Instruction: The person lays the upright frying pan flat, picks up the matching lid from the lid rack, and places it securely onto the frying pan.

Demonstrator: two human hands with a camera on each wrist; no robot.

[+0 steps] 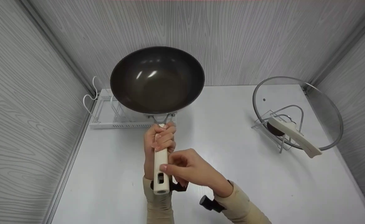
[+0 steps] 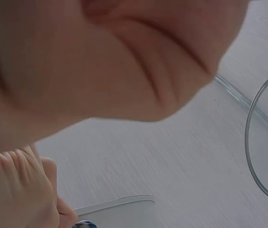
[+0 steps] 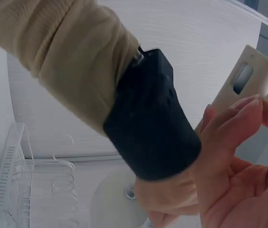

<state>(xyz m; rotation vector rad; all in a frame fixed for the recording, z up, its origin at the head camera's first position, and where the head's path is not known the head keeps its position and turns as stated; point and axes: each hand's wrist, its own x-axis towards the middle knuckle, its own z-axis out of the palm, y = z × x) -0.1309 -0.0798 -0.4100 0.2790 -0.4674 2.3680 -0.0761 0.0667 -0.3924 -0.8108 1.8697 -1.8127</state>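
A dark-lined wok (image 1: 157,81) with a cream handle (image 1: 161,158) is held up, its bowl pointing away and its inside facing me. My left hand (image 1: 161,140) grips the handle close to the bowl, fingers wrapped round it. Lower down, my right hand (image 1: 191,168) pinches the handle beside its hanging slot, thumb on top; some fingers are hidden. The handle's end (image 3: 257,71) also shows beside the right hand's fingers (image 3: 238,116) in the right wrist view. Skin close to the lens fills much of the left wrist view.
A white wire rack (image 1: 120,124) stands at the back left, partly behind the wok. At the right, a glass lid (image 1: 319,124) with a cream handle leans in a wire stand (image 1: 282,146). Grey wood-grain panels (image 1: 232,40) enclose the white tabletop (image 1: 220,130).
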